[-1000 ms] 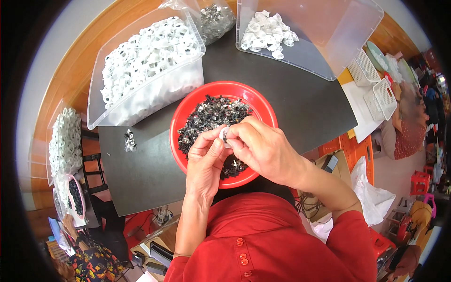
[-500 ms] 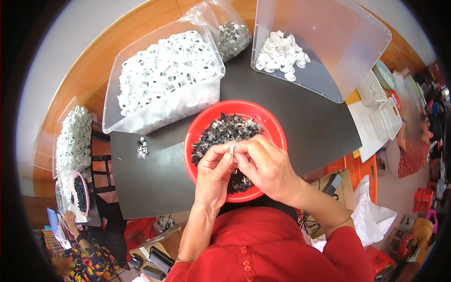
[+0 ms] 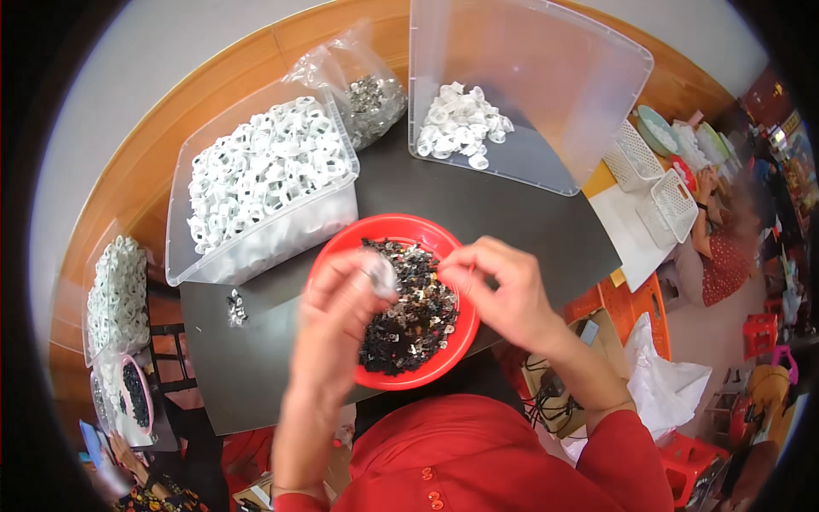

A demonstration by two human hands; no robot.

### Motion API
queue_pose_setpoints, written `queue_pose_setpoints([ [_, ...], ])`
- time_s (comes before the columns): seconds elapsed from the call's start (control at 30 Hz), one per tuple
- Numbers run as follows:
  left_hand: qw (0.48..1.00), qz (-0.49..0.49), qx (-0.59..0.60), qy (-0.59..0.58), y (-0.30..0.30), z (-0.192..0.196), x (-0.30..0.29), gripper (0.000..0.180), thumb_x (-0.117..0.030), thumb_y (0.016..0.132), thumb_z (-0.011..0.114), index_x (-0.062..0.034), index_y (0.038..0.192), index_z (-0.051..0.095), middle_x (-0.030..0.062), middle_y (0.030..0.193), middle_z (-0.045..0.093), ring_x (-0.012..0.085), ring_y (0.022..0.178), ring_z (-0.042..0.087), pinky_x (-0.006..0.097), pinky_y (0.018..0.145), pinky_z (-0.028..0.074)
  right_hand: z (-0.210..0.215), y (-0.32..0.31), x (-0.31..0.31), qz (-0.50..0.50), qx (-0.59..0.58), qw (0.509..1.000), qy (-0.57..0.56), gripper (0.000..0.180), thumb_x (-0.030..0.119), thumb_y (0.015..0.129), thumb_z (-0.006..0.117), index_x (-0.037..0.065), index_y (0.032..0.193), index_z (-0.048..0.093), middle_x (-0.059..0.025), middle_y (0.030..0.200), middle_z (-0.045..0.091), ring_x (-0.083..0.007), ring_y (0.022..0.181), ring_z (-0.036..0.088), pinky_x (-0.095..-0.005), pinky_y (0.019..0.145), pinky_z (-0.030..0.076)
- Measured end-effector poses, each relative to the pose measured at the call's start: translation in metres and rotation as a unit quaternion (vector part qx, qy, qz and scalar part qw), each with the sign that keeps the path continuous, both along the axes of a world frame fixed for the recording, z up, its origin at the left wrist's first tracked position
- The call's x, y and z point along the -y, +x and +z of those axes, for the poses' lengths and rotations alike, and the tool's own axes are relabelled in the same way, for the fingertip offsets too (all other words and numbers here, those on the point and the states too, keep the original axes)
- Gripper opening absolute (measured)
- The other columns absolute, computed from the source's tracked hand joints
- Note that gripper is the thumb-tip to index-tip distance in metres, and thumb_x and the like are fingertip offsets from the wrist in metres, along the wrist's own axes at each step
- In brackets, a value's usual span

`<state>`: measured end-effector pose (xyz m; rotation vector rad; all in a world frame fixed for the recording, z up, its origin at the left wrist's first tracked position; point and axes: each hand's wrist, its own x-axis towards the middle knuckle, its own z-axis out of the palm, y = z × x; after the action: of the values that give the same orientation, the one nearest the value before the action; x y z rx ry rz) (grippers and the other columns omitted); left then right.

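Note:
My left hand (image 3: pixel 335 297), smeared by motion, pinches a small white plastic part (image 3: pixel 381 275) over the left side of a red basin (image 3: pixel 463 337). Thumb and fingers of my right hand (image 3: pixel 505 286) are pressed together above the basin's right rim; whatever lies between the fingertips is too small to make out. Inside the basin is a heap of tiny black, white and metallic pieces (image 3: pixel 408 311). The two hands are apart, with the heap showing between them.
On the dark table (image 3: pixel 256 358) stand a clear bin of white parts (image 3: pixel 264 247), a tipped clear bin (image 3: pixel 529 51) with fewer white pieces, a plastic bag of metal bits (image 3: pixel 371 107) and a small pile (image 3: pixel 236 309). Other people sit at left and right; white baskets (image 3: pixel 670 209) stand at right.
My hands, together over the basin before, have separated: the left moved left with the white part, the right moved right. The view has shifted, so the bins sit further left.

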<state>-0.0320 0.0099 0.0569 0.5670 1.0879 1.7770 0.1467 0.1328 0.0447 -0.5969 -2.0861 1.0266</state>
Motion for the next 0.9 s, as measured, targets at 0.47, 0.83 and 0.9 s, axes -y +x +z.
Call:
queue_pose_setpoints([
  [0.47, 0.899, 0.070, -0.430, -0.047, 0.016, -0.021, 0.024, 0.021, -0.007, 0.090, 0.063, 0.0016, 0.109, 0.064, 0.0151, 0.113, 0.064, 0.0218, 0.094, 0.064, 0.030, 0.083, 0.050, -0.034, 0.001, -0.202, -0.179, 0.138, 0.970, 0.092, 0.036, 0.019, 0.086, 0.068, 0.004, 0.118, 0.061, -0.0159, 0.113, 0.061, -0.0279, 0.100, 0.060, -0.0393, 0.088, 0.047],
  [0.83, 0.755, 0.291, -0.573, -0.133, 0.014, -0.075, 0.074, 0.033, -0.010, 0.086, 0.067, -0.0004, 0.117, 0.061, 0.0190, 0.131, 0.051, 0.0342, 0.117, 0.053, 0.043, 0.100, 0.041, -0.033, -0.087, -0.258, -0.249, 0.208, 0.936, 0.139, 0.045, 0.042, 0.093, 0.055, 0.016, 0.130, 0.054, -0.0101, 0.132, 0.050, -0.0321, 0.129, 0.040, -0.0582, 0.099, 0.035],
  [0.9, 0.752, 0.283, -0.580, -0.135, 0.014, -0.074, 0.071, 0.033, -0.011, 0.086, 0.067, -0.0002, 0.117, 0.062, 0.0190, 0.131, 0.051, 0.0343, 0.117, 0.053, 0.043, 0.100, 0.041, -0.035, -0.096, -0.253, -0.258, 0.227, 0.926, 0.157, 0.051, 0.048, 0.093, 0.054, 0.016, 0.133, 0.052, -0.0124, 0.131, 0.050, -0.0338, 0.128, 0.041, -0.0592, 0.099, 0.034],
])
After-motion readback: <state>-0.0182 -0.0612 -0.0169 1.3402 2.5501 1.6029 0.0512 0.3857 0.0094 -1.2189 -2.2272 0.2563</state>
